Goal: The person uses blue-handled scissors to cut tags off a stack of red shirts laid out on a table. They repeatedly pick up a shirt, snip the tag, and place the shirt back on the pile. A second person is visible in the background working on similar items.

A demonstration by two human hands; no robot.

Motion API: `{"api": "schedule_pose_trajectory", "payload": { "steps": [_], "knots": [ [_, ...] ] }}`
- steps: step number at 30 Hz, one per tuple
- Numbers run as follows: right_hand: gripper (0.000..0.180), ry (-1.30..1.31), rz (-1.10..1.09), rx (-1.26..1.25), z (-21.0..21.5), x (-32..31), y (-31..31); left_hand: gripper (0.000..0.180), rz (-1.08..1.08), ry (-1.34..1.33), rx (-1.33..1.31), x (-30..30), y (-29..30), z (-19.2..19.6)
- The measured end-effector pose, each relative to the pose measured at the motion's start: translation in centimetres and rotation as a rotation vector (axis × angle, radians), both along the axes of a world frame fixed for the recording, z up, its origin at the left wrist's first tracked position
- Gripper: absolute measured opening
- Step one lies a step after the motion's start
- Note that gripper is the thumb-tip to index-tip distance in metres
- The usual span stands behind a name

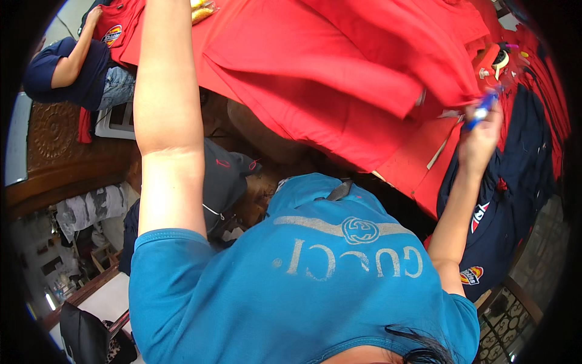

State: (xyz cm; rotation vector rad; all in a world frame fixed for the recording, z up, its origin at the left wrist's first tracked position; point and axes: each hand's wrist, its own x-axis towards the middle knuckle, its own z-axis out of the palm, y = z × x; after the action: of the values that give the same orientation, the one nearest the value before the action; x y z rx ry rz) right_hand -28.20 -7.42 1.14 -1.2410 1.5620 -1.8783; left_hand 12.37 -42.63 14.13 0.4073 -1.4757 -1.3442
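Observation:
A wide spread of red cloth [291, 54] covers the surface in front of me, with loose folds lifted and smeared by motion at the right. My left arm reaches straight forward over its left part and passes out at the top edge, so my left hand is hidden. At the right edge of the cloth, my right hand [479, 142] is closed around a small blue tool [483, 110], too blurred to name its kind. The red fold touches or lies just beside my right fingers; which of the two, I cannot tell.
Navy garments [515, 151] hang beside my right arm, with more red pieces beyond. A white tape roll [502, 60] lies at the far right. A yellow packet [203, 12] sits at the top. At the far left, another person [79, 73] handles a red garment [121, 24].

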Motion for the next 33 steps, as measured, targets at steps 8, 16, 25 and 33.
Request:
{"api": "schedule_pose_trajectory", "payload": {
  "steps": [8,16,25,33],
  "knots": [
    [0.047,-0.143,0.046,0.181,-2.3,2.1,5.8,0.028,0.224,-0.973,-0.14,-2.7,20.1,-11.1],
    [0.053,0.719,-0.224,-0.068,0.1,8.3,-5.4,0.027,0.068,-0.946,0.133,-8.8,30.4,-20.3],
    [0.052,0.644,0.845,0.044,0.3,13.2,0.3,0.081,0.077,0.323,1.18,-7.3,37.1,-22.6],
    [0.055,0.113,0.73,0.738,-6.2,8.5,12.4,0.061,0.133,0.247,1.288,-7.6,44.0,-26.0]
  ]
}}
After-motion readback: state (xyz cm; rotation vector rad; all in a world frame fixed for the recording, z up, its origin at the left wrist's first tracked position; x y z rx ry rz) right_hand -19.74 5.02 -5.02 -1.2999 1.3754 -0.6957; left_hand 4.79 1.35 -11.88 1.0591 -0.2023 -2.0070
